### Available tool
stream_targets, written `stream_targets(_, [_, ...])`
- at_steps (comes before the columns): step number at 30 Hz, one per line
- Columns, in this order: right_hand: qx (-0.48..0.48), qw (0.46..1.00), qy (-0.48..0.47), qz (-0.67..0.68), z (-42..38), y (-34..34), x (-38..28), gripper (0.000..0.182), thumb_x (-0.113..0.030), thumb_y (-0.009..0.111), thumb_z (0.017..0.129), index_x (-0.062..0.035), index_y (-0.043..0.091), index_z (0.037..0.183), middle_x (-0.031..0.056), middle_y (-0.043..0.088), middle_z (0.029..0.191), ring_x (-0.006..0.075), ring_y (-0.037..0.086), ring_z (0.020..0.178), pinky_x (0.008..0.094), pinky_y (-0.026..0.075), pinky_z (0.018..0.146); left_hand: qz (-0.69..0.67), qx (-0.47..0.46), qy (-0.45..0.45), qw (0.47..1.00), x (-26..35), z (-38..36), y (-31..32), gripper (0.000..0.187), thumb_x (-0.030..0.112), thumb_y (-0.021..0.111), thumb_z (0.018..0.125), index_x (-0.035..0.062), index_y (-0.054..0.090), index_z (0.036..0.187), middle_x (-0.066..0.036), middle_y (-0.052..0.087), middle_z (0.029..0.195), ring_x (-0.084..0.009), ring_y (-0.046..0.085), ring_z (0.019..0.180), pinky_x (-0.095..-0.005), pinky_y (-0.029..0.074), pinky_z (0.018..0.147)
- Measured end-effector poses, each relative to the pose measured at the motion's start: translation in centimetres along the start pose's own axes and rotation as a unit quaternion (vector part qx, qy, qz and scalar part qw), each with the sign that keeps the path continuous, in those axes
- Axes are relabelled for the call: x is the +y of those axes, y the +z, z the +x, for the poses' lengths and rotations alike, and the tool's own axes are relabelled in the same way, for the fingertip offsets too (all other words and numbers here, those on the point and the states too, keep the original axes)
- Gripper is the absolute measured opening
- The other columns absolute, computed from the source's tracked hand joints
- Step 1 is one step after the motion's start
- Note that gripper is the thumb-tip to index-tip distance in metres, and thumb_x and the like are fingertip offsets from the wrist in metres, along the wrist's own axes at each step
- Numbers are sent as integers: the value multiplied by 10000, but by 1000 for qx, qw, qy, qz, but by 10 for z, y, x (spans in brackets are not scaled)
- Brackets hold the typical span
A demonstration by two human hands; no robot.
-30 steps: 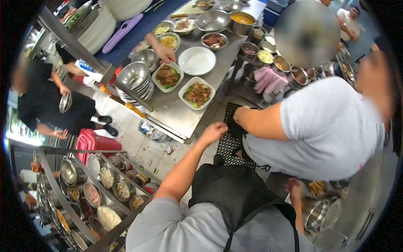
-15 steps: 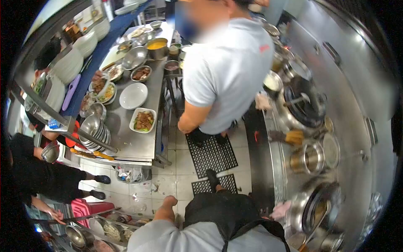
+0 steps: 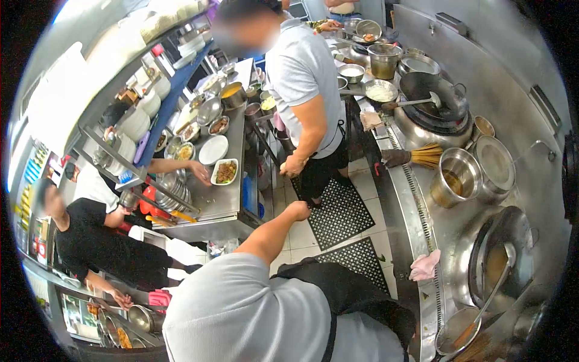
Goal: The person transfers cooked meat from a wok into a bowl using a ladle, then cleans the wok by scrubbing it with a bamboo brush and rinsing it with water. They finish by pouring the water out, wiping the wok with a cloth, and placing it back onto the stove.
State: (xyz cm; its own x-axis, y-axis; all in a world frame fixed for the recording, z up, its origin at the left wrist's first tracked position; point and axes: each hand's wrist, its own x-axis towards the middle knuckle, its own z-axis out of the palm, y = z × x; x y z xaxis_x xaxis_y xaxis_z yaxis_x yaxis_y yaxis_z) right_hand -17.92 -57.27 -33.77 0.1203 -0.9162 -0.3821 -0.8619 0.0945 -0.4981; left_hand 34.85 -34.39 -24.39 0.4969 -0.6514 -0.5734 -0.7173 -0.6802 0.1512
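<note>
Your left hand (image 3: 297, 211) is curled shut, seemingly empty, near the steel table (image 3: 227, 203); your right hand's unseen. The square dish (image 3: 234, 178) on that table looks stiff, breakable: hold 2 opposite rims.

Holds the left hand (image 3: 297, 212) loosely curled. Slants the forearm (image 3: 269, 236) back from this grip toward the shoulder (image 3: 214, 295).

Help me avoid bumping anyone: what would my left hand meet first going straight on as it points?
Probably the co-worker's lower body, around the black shorts; depth is unclear, so your left hand might pass above the floor mat instead.
</note>
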Motion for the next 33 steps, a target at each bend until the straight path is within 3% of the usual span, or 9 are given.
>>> stream_targets(4, [5,1000,0,3,-4,3,10,249,-199,522,926,-26,658,1041,103,638,977,221,600,865,368,491,758,-3,-23,57,998,63,-12,-2,442,282,557,845,36,620,1207,-203,611,1234,-345,566,1165,-426,447,989])
stream_targets(6, [7,1000,-1,7,-3,2,10,254,-200,517,928,-22,658,1041,109,638,985,230,598,871,373,490,763,2,-18,117,993,76,-28,11,467,381,566,852,73,614,1199,-229,651,1101,-387,609,1057,-464,479,916])
stream_targets(9, [15,1000,-9,22,7,1,1,263,-201,509,932,-15,658,1042,117,637,997,242,596,881,382,488,771,16,-69,153,986,78,-64,11,522,398,573,858,85,578,1276,-240,630,1156,-389,597,1083,-464,455,954])
stream_targets(14, [28,998,-27,56,7,7,-11,277,-203,496,938,-4,657,1043,130,636,1017,263,592,897,397,486,785,79,-75,67,992,-35,-42,66,441,378,533,853,17,698,1044,-219,654,1128,-365,607,1095,-450,475,933])
stream_targets(20, [35,997,15,67,-59,49,68,295,-205,480,945,10,656,1045,146,635,1040,288,588,916,414,483,800,132,-136,-31,981,-165,-72,97,447,375,502,843,47,700,1074,-220,639,1165,-381,614,1076,-439,484,921])
stream_targets(23, [49,992,104,42,-104,65,132,304,-206,472,949,17,656,1045,154,634,1052,300,586,925,422,481,808,25,-143,-134,980,-189,-89,115,456,388,494,856,37,693,1069,-219,638,1162,-384,611,1075,-440,484,922])
stream_targets(29, [68,947,309,-57,-169,62,257,323,-208,456,956,30,655,1047,170,633,1076,325,582,944,440,478,824,256,-172,134,942,-199,-44,132,451,397,451,915,50,700,1057,-201,653,1137,-388,614,1063,-447,488,908])
stream_targets(32, [123,949,282,-71,-190,68,287,364,-305,538,914,18,674,1013,169,677,1004,351,631,860,475,510,764,276,-100,282,913,-151,-11,113,443,396,471,917,69,675,1137,-202,662,1119,-365,620,1059,-433,491,901])
stream_targets(33, [151,954,246,-77,-190,69,298,384,-343,556,907,10,682,991,164,692,960,352,650,811,489,524,725,227,-117,217,942,-102,-24,85,459,403,500,904,65,652,1174,-210,659,1127,-367,618,1064,-437,485,908])
